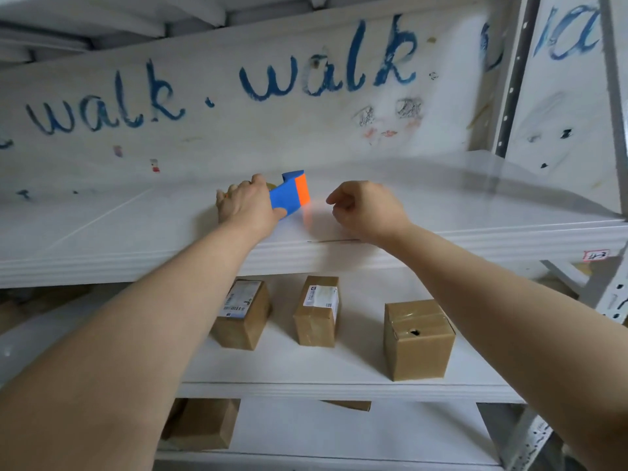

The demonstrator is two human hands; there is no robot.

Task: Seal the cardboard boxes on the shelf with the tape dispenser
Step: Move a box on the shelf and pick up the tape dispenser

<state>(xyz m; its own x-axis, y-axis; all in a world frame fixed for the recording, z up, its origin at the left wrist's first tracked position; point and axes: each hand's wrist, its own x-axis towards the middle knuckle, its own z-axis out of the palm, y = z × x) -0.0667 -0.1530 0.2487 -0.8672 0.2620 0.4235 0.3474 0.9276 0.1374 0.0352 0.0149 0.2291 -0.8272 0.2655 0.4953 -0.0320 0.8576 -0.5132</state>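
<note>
A blue and orange tape dispenser (291, 193) sits on the upper white shelf (458, 205), and my left hand (245, 205) grips it from the left, fingers curled round its body. My right hand (365, 208) hovers just right of the dispenser with loosely curled fingers, holding nothing. On the shelf below stand three brown cardboard boxes: a left box (242, 314) with a white label, a middle box (317, 311) with a label and tape, and a right box (418, 339) taped on top with a small dark hole.
A white back wall (306, 107) with blue scribbled writing rises behind the upper shelf. A grey perforated upright (513, 76) stands at the right. More cardboard boxes (204, 424) lie on the lowest shelf, partly hidden by my left arm.
</note>
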